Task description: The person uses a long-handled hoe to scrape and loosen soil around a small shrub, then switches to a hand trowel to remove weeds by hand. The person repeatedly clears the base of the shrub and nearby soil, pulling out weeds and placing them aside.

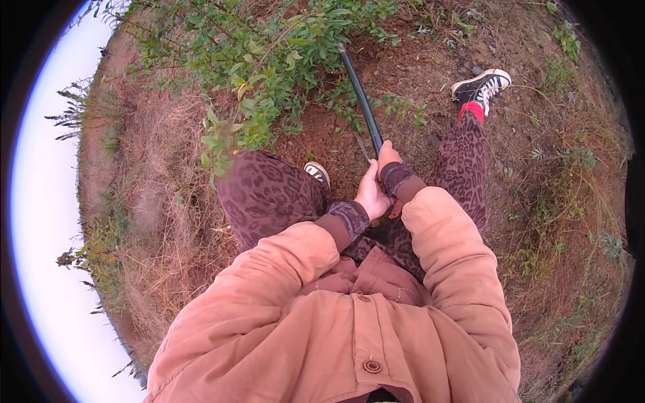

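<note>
A long dark green-black pole [361,97] slants from my hands up to the bush, its pale tip beside the leaves. My right hand [390,157] is wrapped round its near end. Just below and to the left, my left hand [373,192] is closed, its thumb pointing up. A thin grey-brown strip [362,145] rises from beside that thumb, left of the pole; I cannot tell whether it is a blade or a stick. Under the hands a small reddish-brown piece [396,209] shows, mostly hidden. The left palm and what it grips are out of sight.
A leafy green bush [269,60] spreads ahead and to the left, its branches reaching my left knee [269,188]. My right shoe [482,88] rests on bare brown soil [430,87]. Dry grass [161,208] covers the slope at left, with weeds [571,221] at right.
</note>
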Available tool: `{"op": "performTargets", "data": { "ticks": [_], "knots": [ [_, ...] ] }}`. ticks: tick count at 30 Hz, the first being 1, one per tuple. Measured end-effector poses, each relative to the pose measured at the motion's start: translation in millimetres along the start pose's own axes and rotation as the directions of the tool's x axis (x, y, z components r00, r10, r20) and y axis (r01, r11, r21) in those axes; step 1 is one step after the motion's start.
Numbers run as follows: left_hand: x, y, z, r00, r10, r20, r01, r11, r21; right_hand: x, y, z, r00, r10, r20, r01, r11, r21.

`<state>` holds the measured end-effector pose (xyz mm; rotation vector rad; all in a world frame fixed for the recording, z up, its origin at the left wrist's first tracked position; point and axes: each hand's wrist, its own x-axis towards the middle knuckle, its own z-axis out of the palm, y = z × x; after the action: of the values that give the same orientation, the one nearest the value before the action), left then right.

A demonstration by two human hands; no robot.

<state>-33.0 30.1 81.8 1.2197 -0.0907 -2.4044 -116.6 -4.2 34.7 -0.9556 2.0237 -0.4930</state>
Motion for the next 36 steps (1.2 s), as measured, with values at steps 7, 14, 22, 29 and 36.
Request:
{"op": "performTargets", "data": {
  "ticks": [7,14,22,29,36],
  "knots": [
    [9.3,24.7,-1.7,0.994,0.111,0.009,-0.111,0.994,0.017,37.5,-32.6,4.2,0.998,0.049,0.047,-0.049,0.999,-0.014],
    [10.7,22.1,0.5,0.996,0.03,0.085,-0.038,0.995,0.088,31.3,-17.6,-5.6,0.997,0.078,0.027,-0.076,0.995,-0.072],
    [4.0,23.6,7.7,0.993,0.045,0.111,-0.052,0.997,0.059,29.5,-26.1,-5.9,0.997,0.078,0.009,-0.077,0.993,-0.086],
    [-12.3,29.1,28.2,0.985,0.076,0.152,-0.082,0.996,0.033,17.4,-44.2,-24.7,0.999,0.037,-0.015,-0.038,0.996,-0.077],
    [-21.1,33.3,34.6,0.991,0.063,0.117,-0.063,0.998,-0.004,12.4,-49.4,-29.6,0.998,0.05,0.041,-0.047,0.995,-0.084]
  ]
}}
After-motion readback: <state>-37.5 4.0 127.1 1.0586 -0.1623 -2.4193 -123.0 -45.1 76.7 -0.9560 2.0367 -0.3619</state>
